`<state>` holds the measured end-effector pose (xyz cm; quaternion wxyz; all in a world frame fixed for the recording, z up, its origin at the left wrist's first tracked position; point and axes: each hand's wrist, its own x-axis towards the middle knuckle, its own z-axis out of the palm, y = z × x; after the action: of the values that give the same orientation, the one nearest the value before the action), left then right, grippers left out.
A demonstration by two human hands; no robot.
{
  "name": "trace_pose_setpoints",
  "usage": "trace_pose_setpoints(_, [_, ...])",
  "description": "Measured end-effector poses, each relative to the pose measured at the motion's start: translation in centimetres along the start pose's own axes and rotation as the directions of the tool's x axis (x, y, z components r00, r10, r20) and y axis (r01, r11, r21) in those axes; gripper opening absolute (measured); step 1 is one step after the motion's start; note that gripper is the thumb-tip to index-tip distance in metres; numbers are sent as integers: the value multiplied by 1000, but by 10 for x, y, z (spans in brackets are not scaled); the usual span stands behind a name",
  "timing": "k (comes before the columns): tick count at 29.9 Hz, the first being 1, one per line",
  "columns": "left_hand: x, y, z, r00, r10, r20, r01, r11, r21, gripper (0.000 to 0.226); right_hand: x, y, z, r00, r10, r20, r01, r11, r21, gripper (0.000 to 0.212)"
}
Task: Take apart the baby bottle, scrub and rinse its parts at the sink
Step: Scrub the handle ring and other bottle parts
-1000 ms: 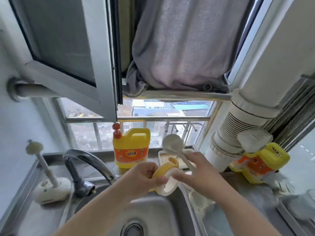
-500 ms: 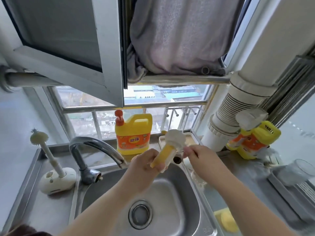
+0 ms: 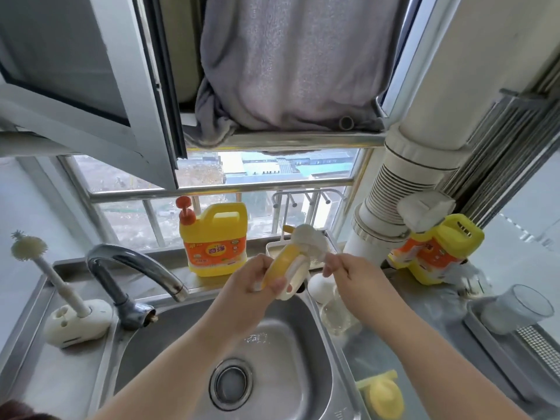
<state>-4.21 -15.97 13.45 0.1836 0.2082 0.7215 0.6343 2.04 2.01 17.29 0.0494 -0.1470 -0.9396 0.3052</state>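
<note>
Here, above the back rim of the sink [image 3: 312,322], the left hand [image 3: 251,280] curls its grip tightly round the yellow-and-white bottle collar [image 3: 286,268], while the right hand [image 3: 348,268] pinches the thin handle of a white sponge brush [image 3: 306,234] whose head sits against the collar's top. The clear bottle body [image 3: 335,313] stands on the worktop [image 3: 424,328] just right of the sink's right rim, under the right wrist. Left of the sink bowl the faucet [image 3: 133,268] arches over it, leaving the basin under both forearms open.
</note>
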Motion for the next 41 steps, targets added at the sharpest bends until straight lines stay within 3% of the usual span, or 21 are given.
trace_pose_setpoints(2, [1, 3, 6, 1000, 8, -16, -8, 1000, -6, 5, -2, 5, -2, 998, -39, 56, 41, 999, -19, 38])
trace_pose_setpoints(6, [6, 8, 20, 998, -10, -55, 6, 997, -74, 4, 1, 23, -8, 999, -14, -45, 15, 999, 30, 38])
trace_pose_setpoints(9, [10, 7, 25, 994, -32, -101, 17, 989, -148, 6, -2, 24, -7, 995, -101, 13, 101, 995, 29, 29])
trace_pose_setpoints(12, [11, 10, 28, 991, -52, -124, 25, 977, -210, 8, 1, 30, -9, 997, -54, -60, 59, 996, 73, 34])
trace_pose_setpoints(16, [11, 11, 21, 987, -24, -161, 8, 995, -100, 4, -3, 26, -7, 989, -139, 50, 138, 990, 8, 26])
trace_pose_setpoints(19, [10, 15, 15, 986, 37, -165, -32, 999, 30, 2, 4, 28, -10, 999, -47, 13, 47, 997, 61, 33])
trace_pose_setpoints(22, [11, 25, 7, 977, 104, -185, -80, 988, 131, 11, -2, 20, -3, 986, -116, 124, 118, 993, -15, 32])
trace_pose_setpoints(26, [10, 32, 1, 979, 153, -133, -129, 976, 174, 17, -3, 6, -5, 996, -86, 38, 82, 993, 87, 34])
trace_pose_setpoints(32, [8, 31, -11, 980, 144, -136, -119, 978, 171, 13, -12, 2, -14, 993, -73, 96, 72, 997, 18, 35])
trace_pose_setpoints(35, [8, 31, -18, 988, 94, -126, -81, 991, 102, 4, -9, -1, -21, 998, -49, 40, 44, 993, 107, 36])
trace_pose_setpoints(38, [7, 32, -16, 993, 92, -74, -86, 993, 83, 5, -2, -16, -19, 996, -87, -34, 91, 989, 120, 34])
trace_pose_setpoints(41, [9, 33, -15, 995, 64, -78, -64, 998, 4, 8, 2, -31, -15, 986, -163, 34, 160, 984, 79, 34])
